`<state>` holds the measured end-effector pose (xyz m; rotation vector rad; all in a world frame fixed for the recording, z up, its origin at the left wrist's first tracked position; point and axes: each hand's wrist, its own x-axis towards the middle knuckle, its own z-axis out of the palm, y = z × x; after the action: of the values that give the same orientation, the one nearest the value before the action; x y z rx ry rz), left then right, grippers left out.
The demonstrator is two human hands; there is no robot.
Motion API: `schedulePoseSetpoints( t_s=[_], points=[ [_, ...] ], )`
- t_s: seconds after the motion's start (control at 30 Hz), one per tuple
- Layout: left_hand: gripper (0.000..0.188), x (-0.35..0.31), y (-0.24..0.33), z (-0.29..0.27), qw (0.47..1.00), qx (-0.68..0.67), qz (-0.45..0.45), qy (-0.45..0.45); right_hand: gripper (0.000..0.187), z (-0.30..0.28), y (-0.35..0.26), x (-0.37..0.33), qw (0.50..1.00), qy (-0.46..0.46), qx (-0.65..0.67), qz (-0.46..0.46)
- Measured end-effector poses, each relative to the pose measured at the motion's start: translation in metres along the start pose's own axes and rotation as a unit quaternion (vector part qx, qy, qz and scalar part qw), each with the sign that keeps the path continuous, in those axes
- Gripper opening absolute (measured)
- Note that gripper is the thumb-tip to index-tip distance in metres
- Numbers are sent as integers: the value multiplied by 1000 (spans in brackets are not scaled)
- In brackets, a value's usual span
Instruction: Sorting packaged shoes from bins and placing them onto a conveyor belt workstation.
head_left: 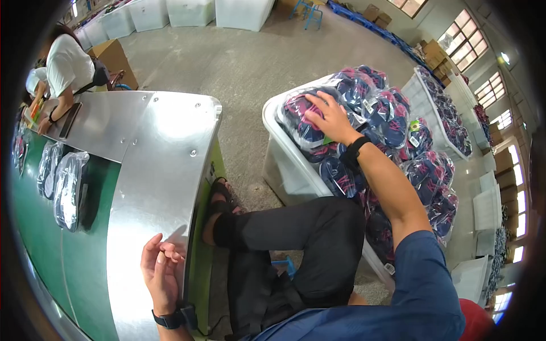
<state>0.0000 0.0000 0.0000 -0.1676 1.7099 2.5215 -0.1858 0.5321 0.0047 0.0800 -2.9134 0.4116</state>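
My right hand (334,121) lies with spread fingers on a clear plastic bag of navy and pink shoes (302,122), at the near left corner of a heaped white bin (296,173). The bag rests on the pile, and the fingers do not close round it. Over the metal edge of the work table (151,196), my left hand (161,271) is raised with loosely curled fingers held apart and nothing in them. Around my right hand lie several more bagged shoes (392,116) of the same colours.
Left of the metal top runs a green conveyor belt (94,256) carrying bagged shoes (72,190). A person in a white shirt (69,62) works at the table's far end. More filled bins (441,111) line the right side; white tubs (242,12) stand at the back.
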Motion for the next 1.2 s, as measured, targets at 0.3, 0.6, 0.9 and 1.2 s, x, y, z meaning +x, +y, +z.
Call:
schedulePoseSetpoints(
  t_s=[0.3,0.6,0.9,1.2],
  points=[
    [34,-3,-15,-16,997,-59,22,42,62,24,-4,10,997,-34,-8,-64],
    [36,-7,42,-38,998,64,-26,-7,66,-54,-68,-59,989,116,76,-59],
    [61,141,112,-158,744,592,160,264,60,-111,-191,-171,909,-121,386,-105],
    [87,192,76,-280,703,696,110,100,63,23,-203,-181,833,-236,497,-47]
  ],
)
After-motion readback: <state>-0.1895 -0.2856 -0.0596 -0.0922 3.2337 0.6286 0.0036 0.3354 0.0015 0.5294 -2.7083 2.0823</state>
